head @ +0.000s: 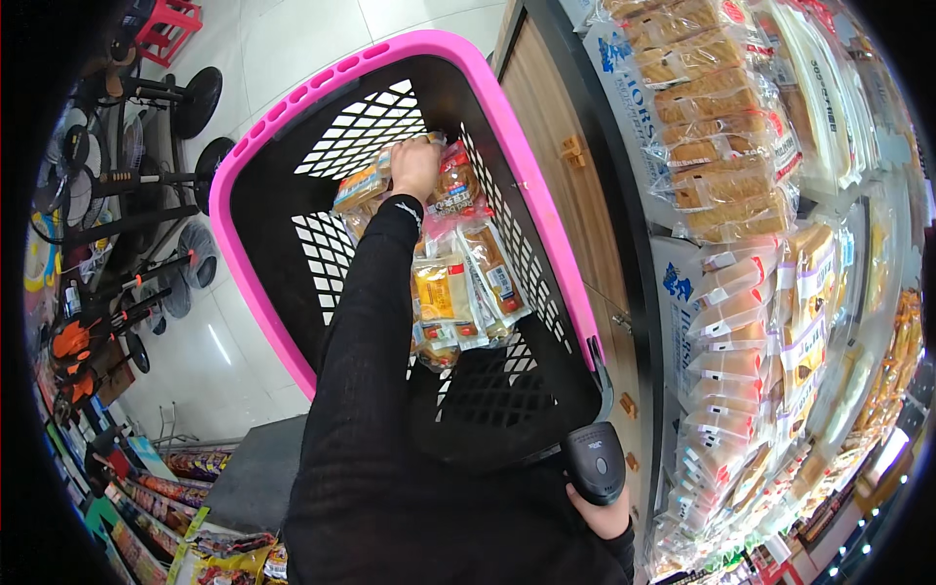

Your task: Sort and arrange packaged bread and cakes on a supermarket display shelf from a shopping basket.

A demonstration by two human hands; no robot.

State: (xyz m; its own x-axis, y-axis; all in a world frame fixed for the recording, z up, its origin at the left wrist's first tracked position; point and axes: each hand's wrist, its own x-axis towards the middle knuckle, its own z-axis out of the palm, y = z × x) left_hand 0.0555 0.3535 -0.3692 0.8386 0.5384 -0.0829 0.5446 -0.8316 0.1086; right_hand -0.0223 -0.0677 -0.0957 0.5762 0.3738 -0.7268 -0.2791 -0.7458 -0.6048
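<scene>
My left hand [415,167] reaches deep into a black plastic basket with a pink rim [521,175]. Its fingers curl over a small wrapped bread [384,158], mostly hidden under the hand. Close by lie a pack of bread in red film [458,183] and a yellow-labelled pack [360,186]. Nearer to me in the basket are a yellow bread pack [441,290] and a clear pack of brown bread [491,269]. At the lower right my right hand [605,513] holds a black handheld barcode scanner [596,464], its head over the basket's near corner.
A shelf along the right carries rows of wrapped bread [713,161] and sliced loaves [804,322], above wooden cabinet doors [559,146]. Standing fans [197,102] and a red stool [168,29] are on the tiled floor [292,36] to the left. Snack bags [230,567] lie at the lower left.
</scene>
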